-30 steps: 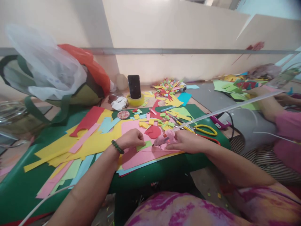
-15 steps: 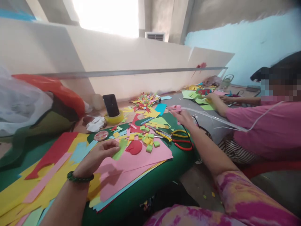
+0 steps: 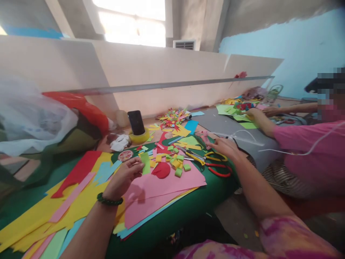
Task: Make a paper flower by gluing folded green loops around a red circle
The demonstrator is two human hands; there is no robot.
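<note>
My left hand (image 3: 128,174) pinches a short light-green strip (image 3: 145,163) between thumb and fingers, above the pink sheets (image 3: 164,190). Beside the strip lies a red round piece (image 3: 162,170). To its right is a loose heap of small green and yellow folded pieces (image 3: 176,162). Over the table's right side, my right hand (image 3: 223,146) has its fingers on a pink glue gun (image 3: 205,138); its grip is partly hidden. Below that hand lie yellow-handled scissors (image 3: 215,156) and red-handled scissors (image 3: 219,170).
A phone (image 3: 136,122) leans by a yellow tape roll (image 3: 140,135). Yellow sheets (image 3: 78,205) cover the left side. Plastic bags (image 3: 35,118) stand at far left. At the right, a co-worker in a pink shirt (image 3: 309,144) handles green pieces (image 3: 234,110).
The glue gun has tilted and come lower with my right hand, nearer the scissors. My left hand still pinches the green strip, now held more upright. The camera view has shifted left.
</note>
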